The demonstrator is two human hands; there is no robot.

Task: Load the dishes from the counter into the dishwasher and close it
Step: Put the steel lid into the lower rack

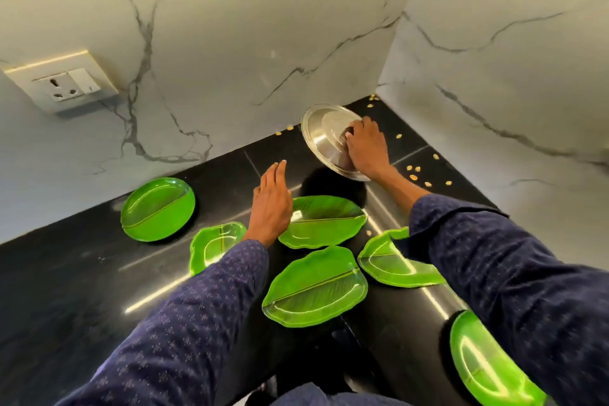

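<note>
Black glossy table [66, 290] in a corner of white marble-look walls [230, 43], wall socket [62, 82] far left. Both arms in dark blue patterned sleeves [184, 323] reach in from the near edge.

Six green leaf-shaped plates lie flat on the table:
- near-centre plate [316, 287], between the two arms
- centre plate [329, 221], just beyond it, partly under the left wrist
- left plate [158, 208], well apart from the rest
- small plate [214, 244], partly hidden by the left sleeve
- right plate [389, 260], partly under the right sleeve
- near-right plate [481, 359], at the table's near right corner

Steel plate [326, 138] far right, in the wall corner, tilted up on its edge. Right hand [365, 148] grips its near rim, fingers curled over it. Left hand [272, 201] hovers flat, fingers straight and together, holding nothing, above the far edge of the centre plate.

Small yellow crumbs [413, 171] scattered on the table around the steel plate. Dishwasher out of view.
</note>
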